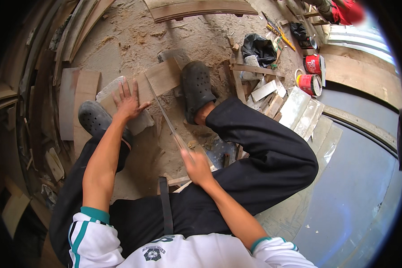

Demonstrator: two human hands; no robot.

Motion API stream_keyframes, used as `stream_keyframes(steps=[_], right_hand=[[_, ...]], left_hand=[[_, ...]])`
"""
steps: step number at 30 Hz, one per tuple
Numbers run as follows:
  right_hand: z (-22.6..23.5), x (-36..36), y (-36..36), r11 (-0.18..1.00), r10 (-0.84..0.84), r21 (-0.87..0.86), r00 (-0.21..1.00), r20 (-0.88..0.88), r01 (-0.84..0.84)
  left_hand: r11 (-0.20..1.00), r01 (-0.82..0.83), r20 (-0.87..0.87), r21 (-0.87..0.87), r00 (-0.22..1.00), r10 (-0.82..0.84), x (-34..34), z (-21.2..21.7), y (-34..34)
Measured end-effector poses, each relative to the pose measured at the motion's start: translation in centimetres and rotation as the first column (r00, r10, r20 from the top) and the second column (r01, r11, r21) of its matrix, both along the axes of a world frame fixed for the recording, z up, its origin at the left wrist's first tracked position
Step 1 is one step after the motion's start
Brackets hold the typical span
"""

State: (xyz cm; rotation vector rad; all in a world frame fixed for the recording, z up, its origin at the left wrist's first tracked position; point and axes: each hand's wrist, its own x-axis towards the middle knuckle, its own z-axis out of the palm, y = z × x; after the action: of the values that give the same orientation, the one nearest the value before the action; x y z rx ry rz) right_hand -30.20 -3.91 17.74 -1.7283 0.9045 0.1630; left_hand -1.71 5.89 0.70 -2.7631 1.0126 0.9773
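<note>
A wooden board [163, 77] lies across pale blocks between my feet. On its left part my left hand [128, 101] rests flat, fingers spread, pressing on the wood. My right hand [196, 167] is closed round the handle of a handsaw [161, 107], slightly smeared by motion. The thin blade runs up and to the left from my fist, and its far end meets the board's near edge to the right of my left hand. My right clog [195, 87] stands on the board's right end; my left clog [95, 118] is beside its left end.
Long planks [71, 33] are stacked at the left. Offcuts [265, 91] lie right of my right foot, near a black plastic bag [259, 49] and red cans [309, 85]. A curved wooden piece [201, 9] lies ahead. Grey sheets [348, 192] cover the right side.
</note>
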Motion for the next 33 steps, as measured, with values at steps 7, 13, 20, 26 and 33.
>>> stream_keyframes(steps=[7, 13, 20, 26, 33], right_hand=[[-6.6, 5.4, -3.0, 0.997, -0.034, -0.069, 0.998, 0.046, 0.038], [0.4, -0.3, -0.8, 0.997, -0.006, 0.07, 0.999, -0.032, 0.009], [-6.1, 3.5, -1.8, 0.99, -0.023, -0.135, 0.998, 0.057, 0.03], [1.2, -0.1, -0.6, 0.999, -0.012, 0.031, 1.0, -0.026, 0.013], [-4.5, 3.8, -1.9, 0.996, -0.089, -0.005, 0.996, -0.009, 0.089]], left_hand=[[0.999, 0.011, -0.027, -0.05, 1.0, -0.012, -0.6, 0.1, -2.2], [1.0, 0.0, -0.01, 0.016, 1.0, 0.0, 0.4, -0.1, 0.0], [0.998, -0.002, -0.035, -0.06, 0.999, 0.0, -0.8, -0.3, -1.9], [0.999, -0.008, 0.01, 0.039, 1.0, 0.008, 0.4, 0.4, -0.2], [0.999, -0.004, -0.012, -0.036, 1.0, 0.003, -0.6, -0.6, -1.4]])
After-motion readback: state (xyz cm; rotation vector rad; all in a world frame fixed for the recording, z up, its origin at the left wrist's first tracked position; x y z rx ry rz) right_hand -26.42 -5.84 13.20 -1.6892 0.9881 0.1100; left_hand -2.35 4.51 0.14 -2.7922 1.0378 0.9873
